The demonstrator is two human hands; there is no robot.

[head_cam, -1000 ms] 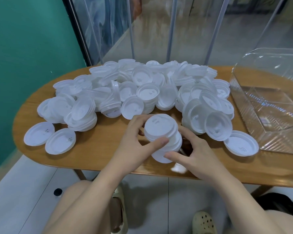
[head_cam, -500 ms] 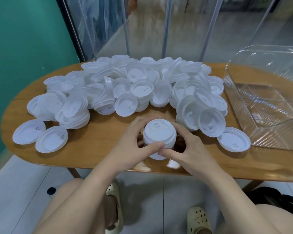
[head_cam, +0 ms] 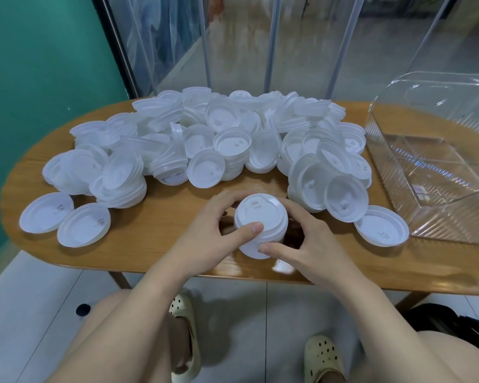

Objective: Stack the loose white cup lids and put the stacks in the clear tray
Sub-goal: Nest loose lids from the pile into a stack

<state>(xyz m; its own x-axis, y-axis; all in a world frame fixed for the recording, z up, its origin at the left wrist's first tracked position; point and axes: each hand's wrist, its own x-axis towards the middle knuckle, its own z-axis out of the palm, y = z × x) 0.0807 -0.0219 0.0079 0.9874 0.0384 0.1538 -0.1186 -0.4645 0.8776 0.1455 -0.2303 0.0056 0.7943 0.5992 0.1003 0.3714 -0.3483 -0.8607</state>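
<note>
A short stack of white cup lids (head_cam: 260, 219) stands on the wooden table (head_cam: 155, 239) near its front edge. My left hand (head_cam: 219, 233) grips the stack from the left, thumb across its front. My right hand (head_cam: 304, 241) grips it from the right, thumb at the bottom lid. Behind lies a wide heap of loose white lids (head_cam: 219, 142), some nested in small piles. The clear tray (head_cam: 437, 214) sits at the table's right end with nothing in it.
Two single lids (head_cam: 64, 219) lie flat at the left front, and one lid (head_cam: 380, 229) lies beside the tray. A green wall is on the left, with glass panels behind the table. My knees and sandals show below the front edge.
The slanted, spread stack has been squared up between both hands. Both hands have closed in around it, and the view has shifted slightly.
</note>
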